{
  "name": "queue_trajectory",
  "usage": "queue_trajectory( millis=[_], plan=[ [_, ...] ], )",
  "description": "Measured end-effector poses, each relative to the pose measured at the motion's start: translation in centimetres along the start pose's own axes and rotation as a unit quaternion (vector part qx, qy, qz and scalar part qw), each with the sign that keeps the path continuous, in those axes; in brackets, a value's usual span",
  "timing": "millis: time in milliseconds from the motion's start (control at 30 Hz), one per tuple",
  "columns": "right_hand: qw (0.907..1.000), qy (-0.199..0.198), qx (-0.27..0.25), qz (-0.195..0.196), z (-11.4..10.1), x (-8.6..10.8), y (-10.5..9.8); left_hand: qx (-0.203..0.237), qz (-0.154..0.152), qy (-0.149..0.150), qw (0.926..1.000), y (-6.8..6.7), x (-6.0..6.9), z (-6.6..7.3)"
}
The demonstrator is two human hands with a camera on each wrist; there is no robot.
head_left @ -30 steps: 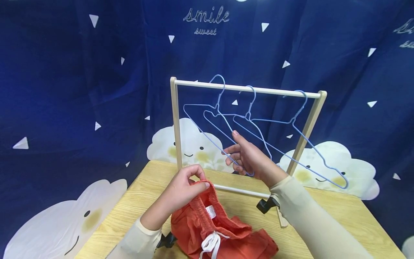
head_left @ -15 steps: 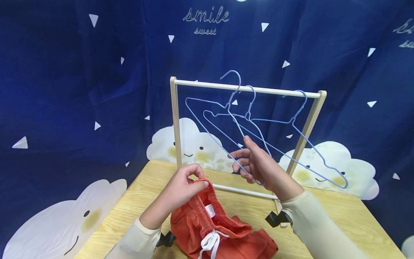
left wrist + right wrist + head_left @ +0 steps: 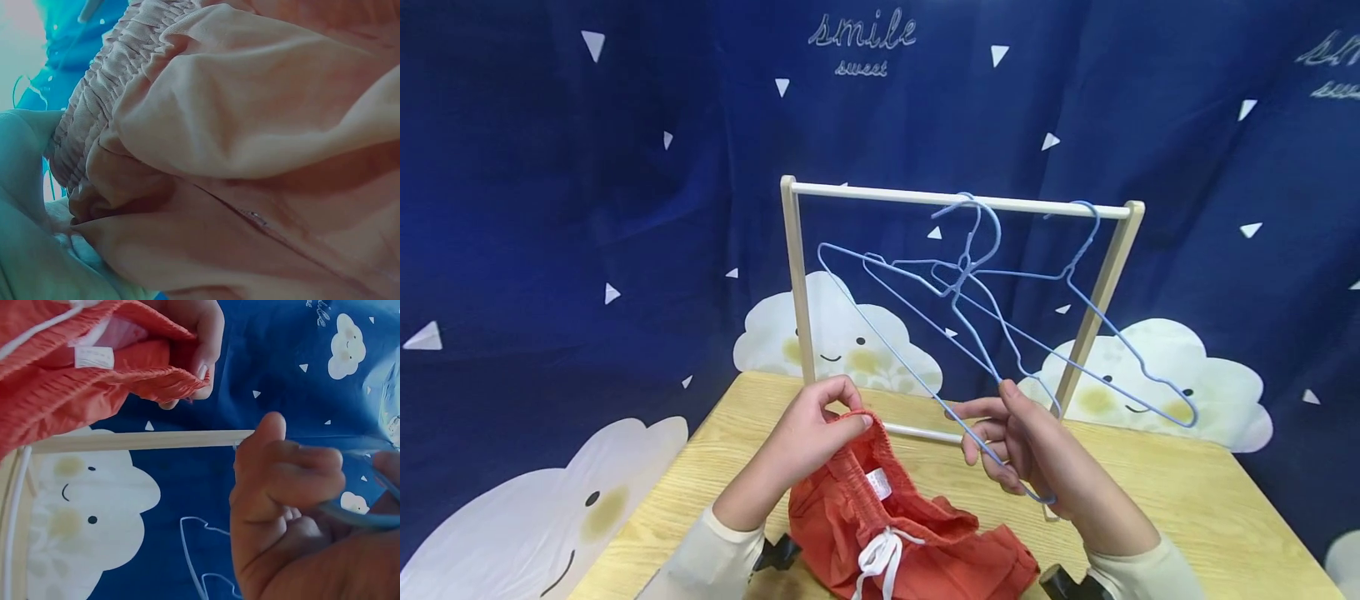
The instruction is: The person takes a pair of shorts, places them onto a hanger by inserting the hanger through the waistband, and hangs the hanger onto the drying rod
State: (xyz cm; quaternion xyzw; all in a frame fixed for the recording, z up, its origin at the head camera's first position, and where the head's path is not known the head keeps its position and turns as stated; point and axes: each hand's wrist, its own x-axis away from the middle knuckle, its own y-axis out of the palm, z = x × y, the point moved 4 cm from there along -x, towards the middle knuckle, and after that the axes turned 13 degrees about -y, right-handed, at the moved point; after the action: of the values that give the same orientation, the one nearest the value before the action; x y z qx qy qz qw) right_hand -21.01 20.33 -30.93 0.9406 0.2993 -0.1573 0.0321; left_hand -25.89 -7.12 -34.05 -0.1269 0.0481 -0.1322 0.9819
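Note:
Red-orange shorts [image 3: 917, 542] with a white drawstring and a white label lie bunched on the table. Their elastic waistband is pinched at one edge by my left hand [image 3: 816, 425], thumb against fingers. The left wrist view shows the gathered waistband [image 3: 100, 94] close up, with part of the left hand [image 3: 25, 181] beside it. A blue wire clothes hanger [image 3: 997, 237] is off the rack, tilted, its hook upward. My right hand [image 3: 1033, 442] holds it by its lower right corner. In the right wrist view, curled fingers [image 3: 300, 475] surround the blurred hanger wire [image 3: 362, 519].
A small clothes rack [image 3: 880, 195] with wooden posts and white bars stands at the back of the wooden table [image 3: 1187, 517]. Two more blue hangers hang from its top bar, one toward the right [image 3: 1097, 307]. Behind is a dark blue curtain [image 3: 625, 150] with cloud prints.
My right hand has taken the hanger off the bar and brought it right, down and toward me. The left hand keeps its pinch on the shorts. The head view has shifted slightly.

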Motion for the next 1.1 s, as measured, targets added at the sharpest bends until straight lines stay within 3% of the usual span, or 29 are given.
queue_trajectory(
  millis=[300,500,700,1100],
  plan=[
    [0.9931,-0.059,-0.081,-0.06,1.5,3.2,-0.7,0.002,0.009,0.008,0.9999,-0.4,-0.3,-0.1],
    [0.9911,-0.085,-0.068,-0.077,2.0,4.9,-0.9,0.023,0.013,0.006,0.9996,-0.8,-0.2,-0.1],
    [0.9876,-0.085,-0.081,-0.105,2.7,6.3,-1.6,0.032,0.013,0.001,0.9994,-1.0,-0.3,-0.2],
    [0.97,-0.146,-0.084,-0.175,4.2,7.5,-3.3,0.029,0.047,-0.013,0.9984,-1.7,-0.6,-0.6]
  ],
)
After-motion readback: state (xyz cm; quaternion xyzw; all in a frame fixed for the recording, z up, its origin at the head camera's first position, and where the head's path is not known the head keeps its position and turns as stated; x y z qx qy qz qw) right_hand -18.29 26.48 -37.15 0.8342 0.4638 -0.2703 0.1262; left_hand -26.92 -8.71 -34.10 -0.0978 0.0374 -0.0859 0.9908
